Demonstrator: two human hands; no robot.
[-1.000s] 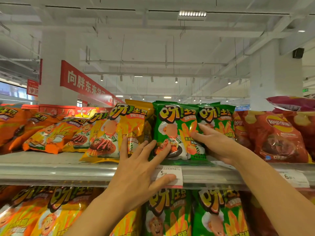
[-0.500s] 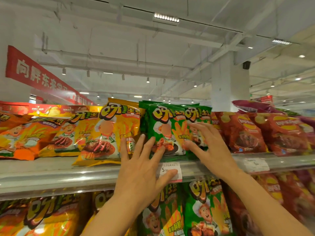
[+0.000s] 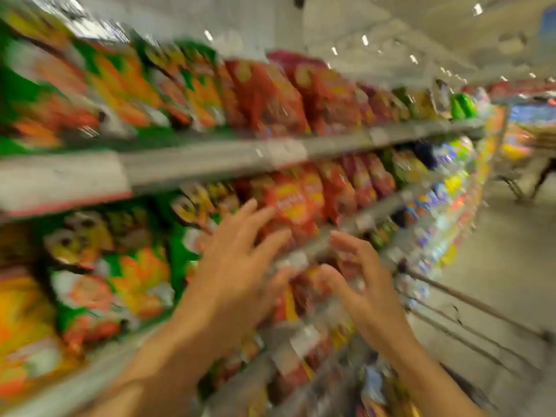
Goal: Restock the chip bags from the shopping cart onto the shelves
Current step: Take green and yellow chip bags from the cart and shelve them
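Observation:
The view is heavily blurred by motion. My left hand (image 3: 237, 260) hovers with fingers spread in front of the second shelf, holding nothing. My right hand (image 3: 361, 284) is beside it, fingers loosely bent, also holding nothing. Green chip bags (image 3: 186, 85) stand on the top shelf (image 3: 210, 164) at upper left, with red chip bags (image 3: 276, 97) to their right. More red bags (image 3: 291, 200) sit on the lower shelf just beyond my fingertips. Green and yellow bags (image 3: 132, 278) fill the lower left.
The shelving runs away to the right along an aisle with a pale floor (image 3: 511, 266). A metal cart frame (image 3: 469, 305) shows low at right. Far down the aisle, a person's legs (image 3: 544, 173) and another cart appear.
Both hands have left the green bags on the top shelf and dropped lower. My head has turned sharply right, so the shelves now stretch down the aisle.

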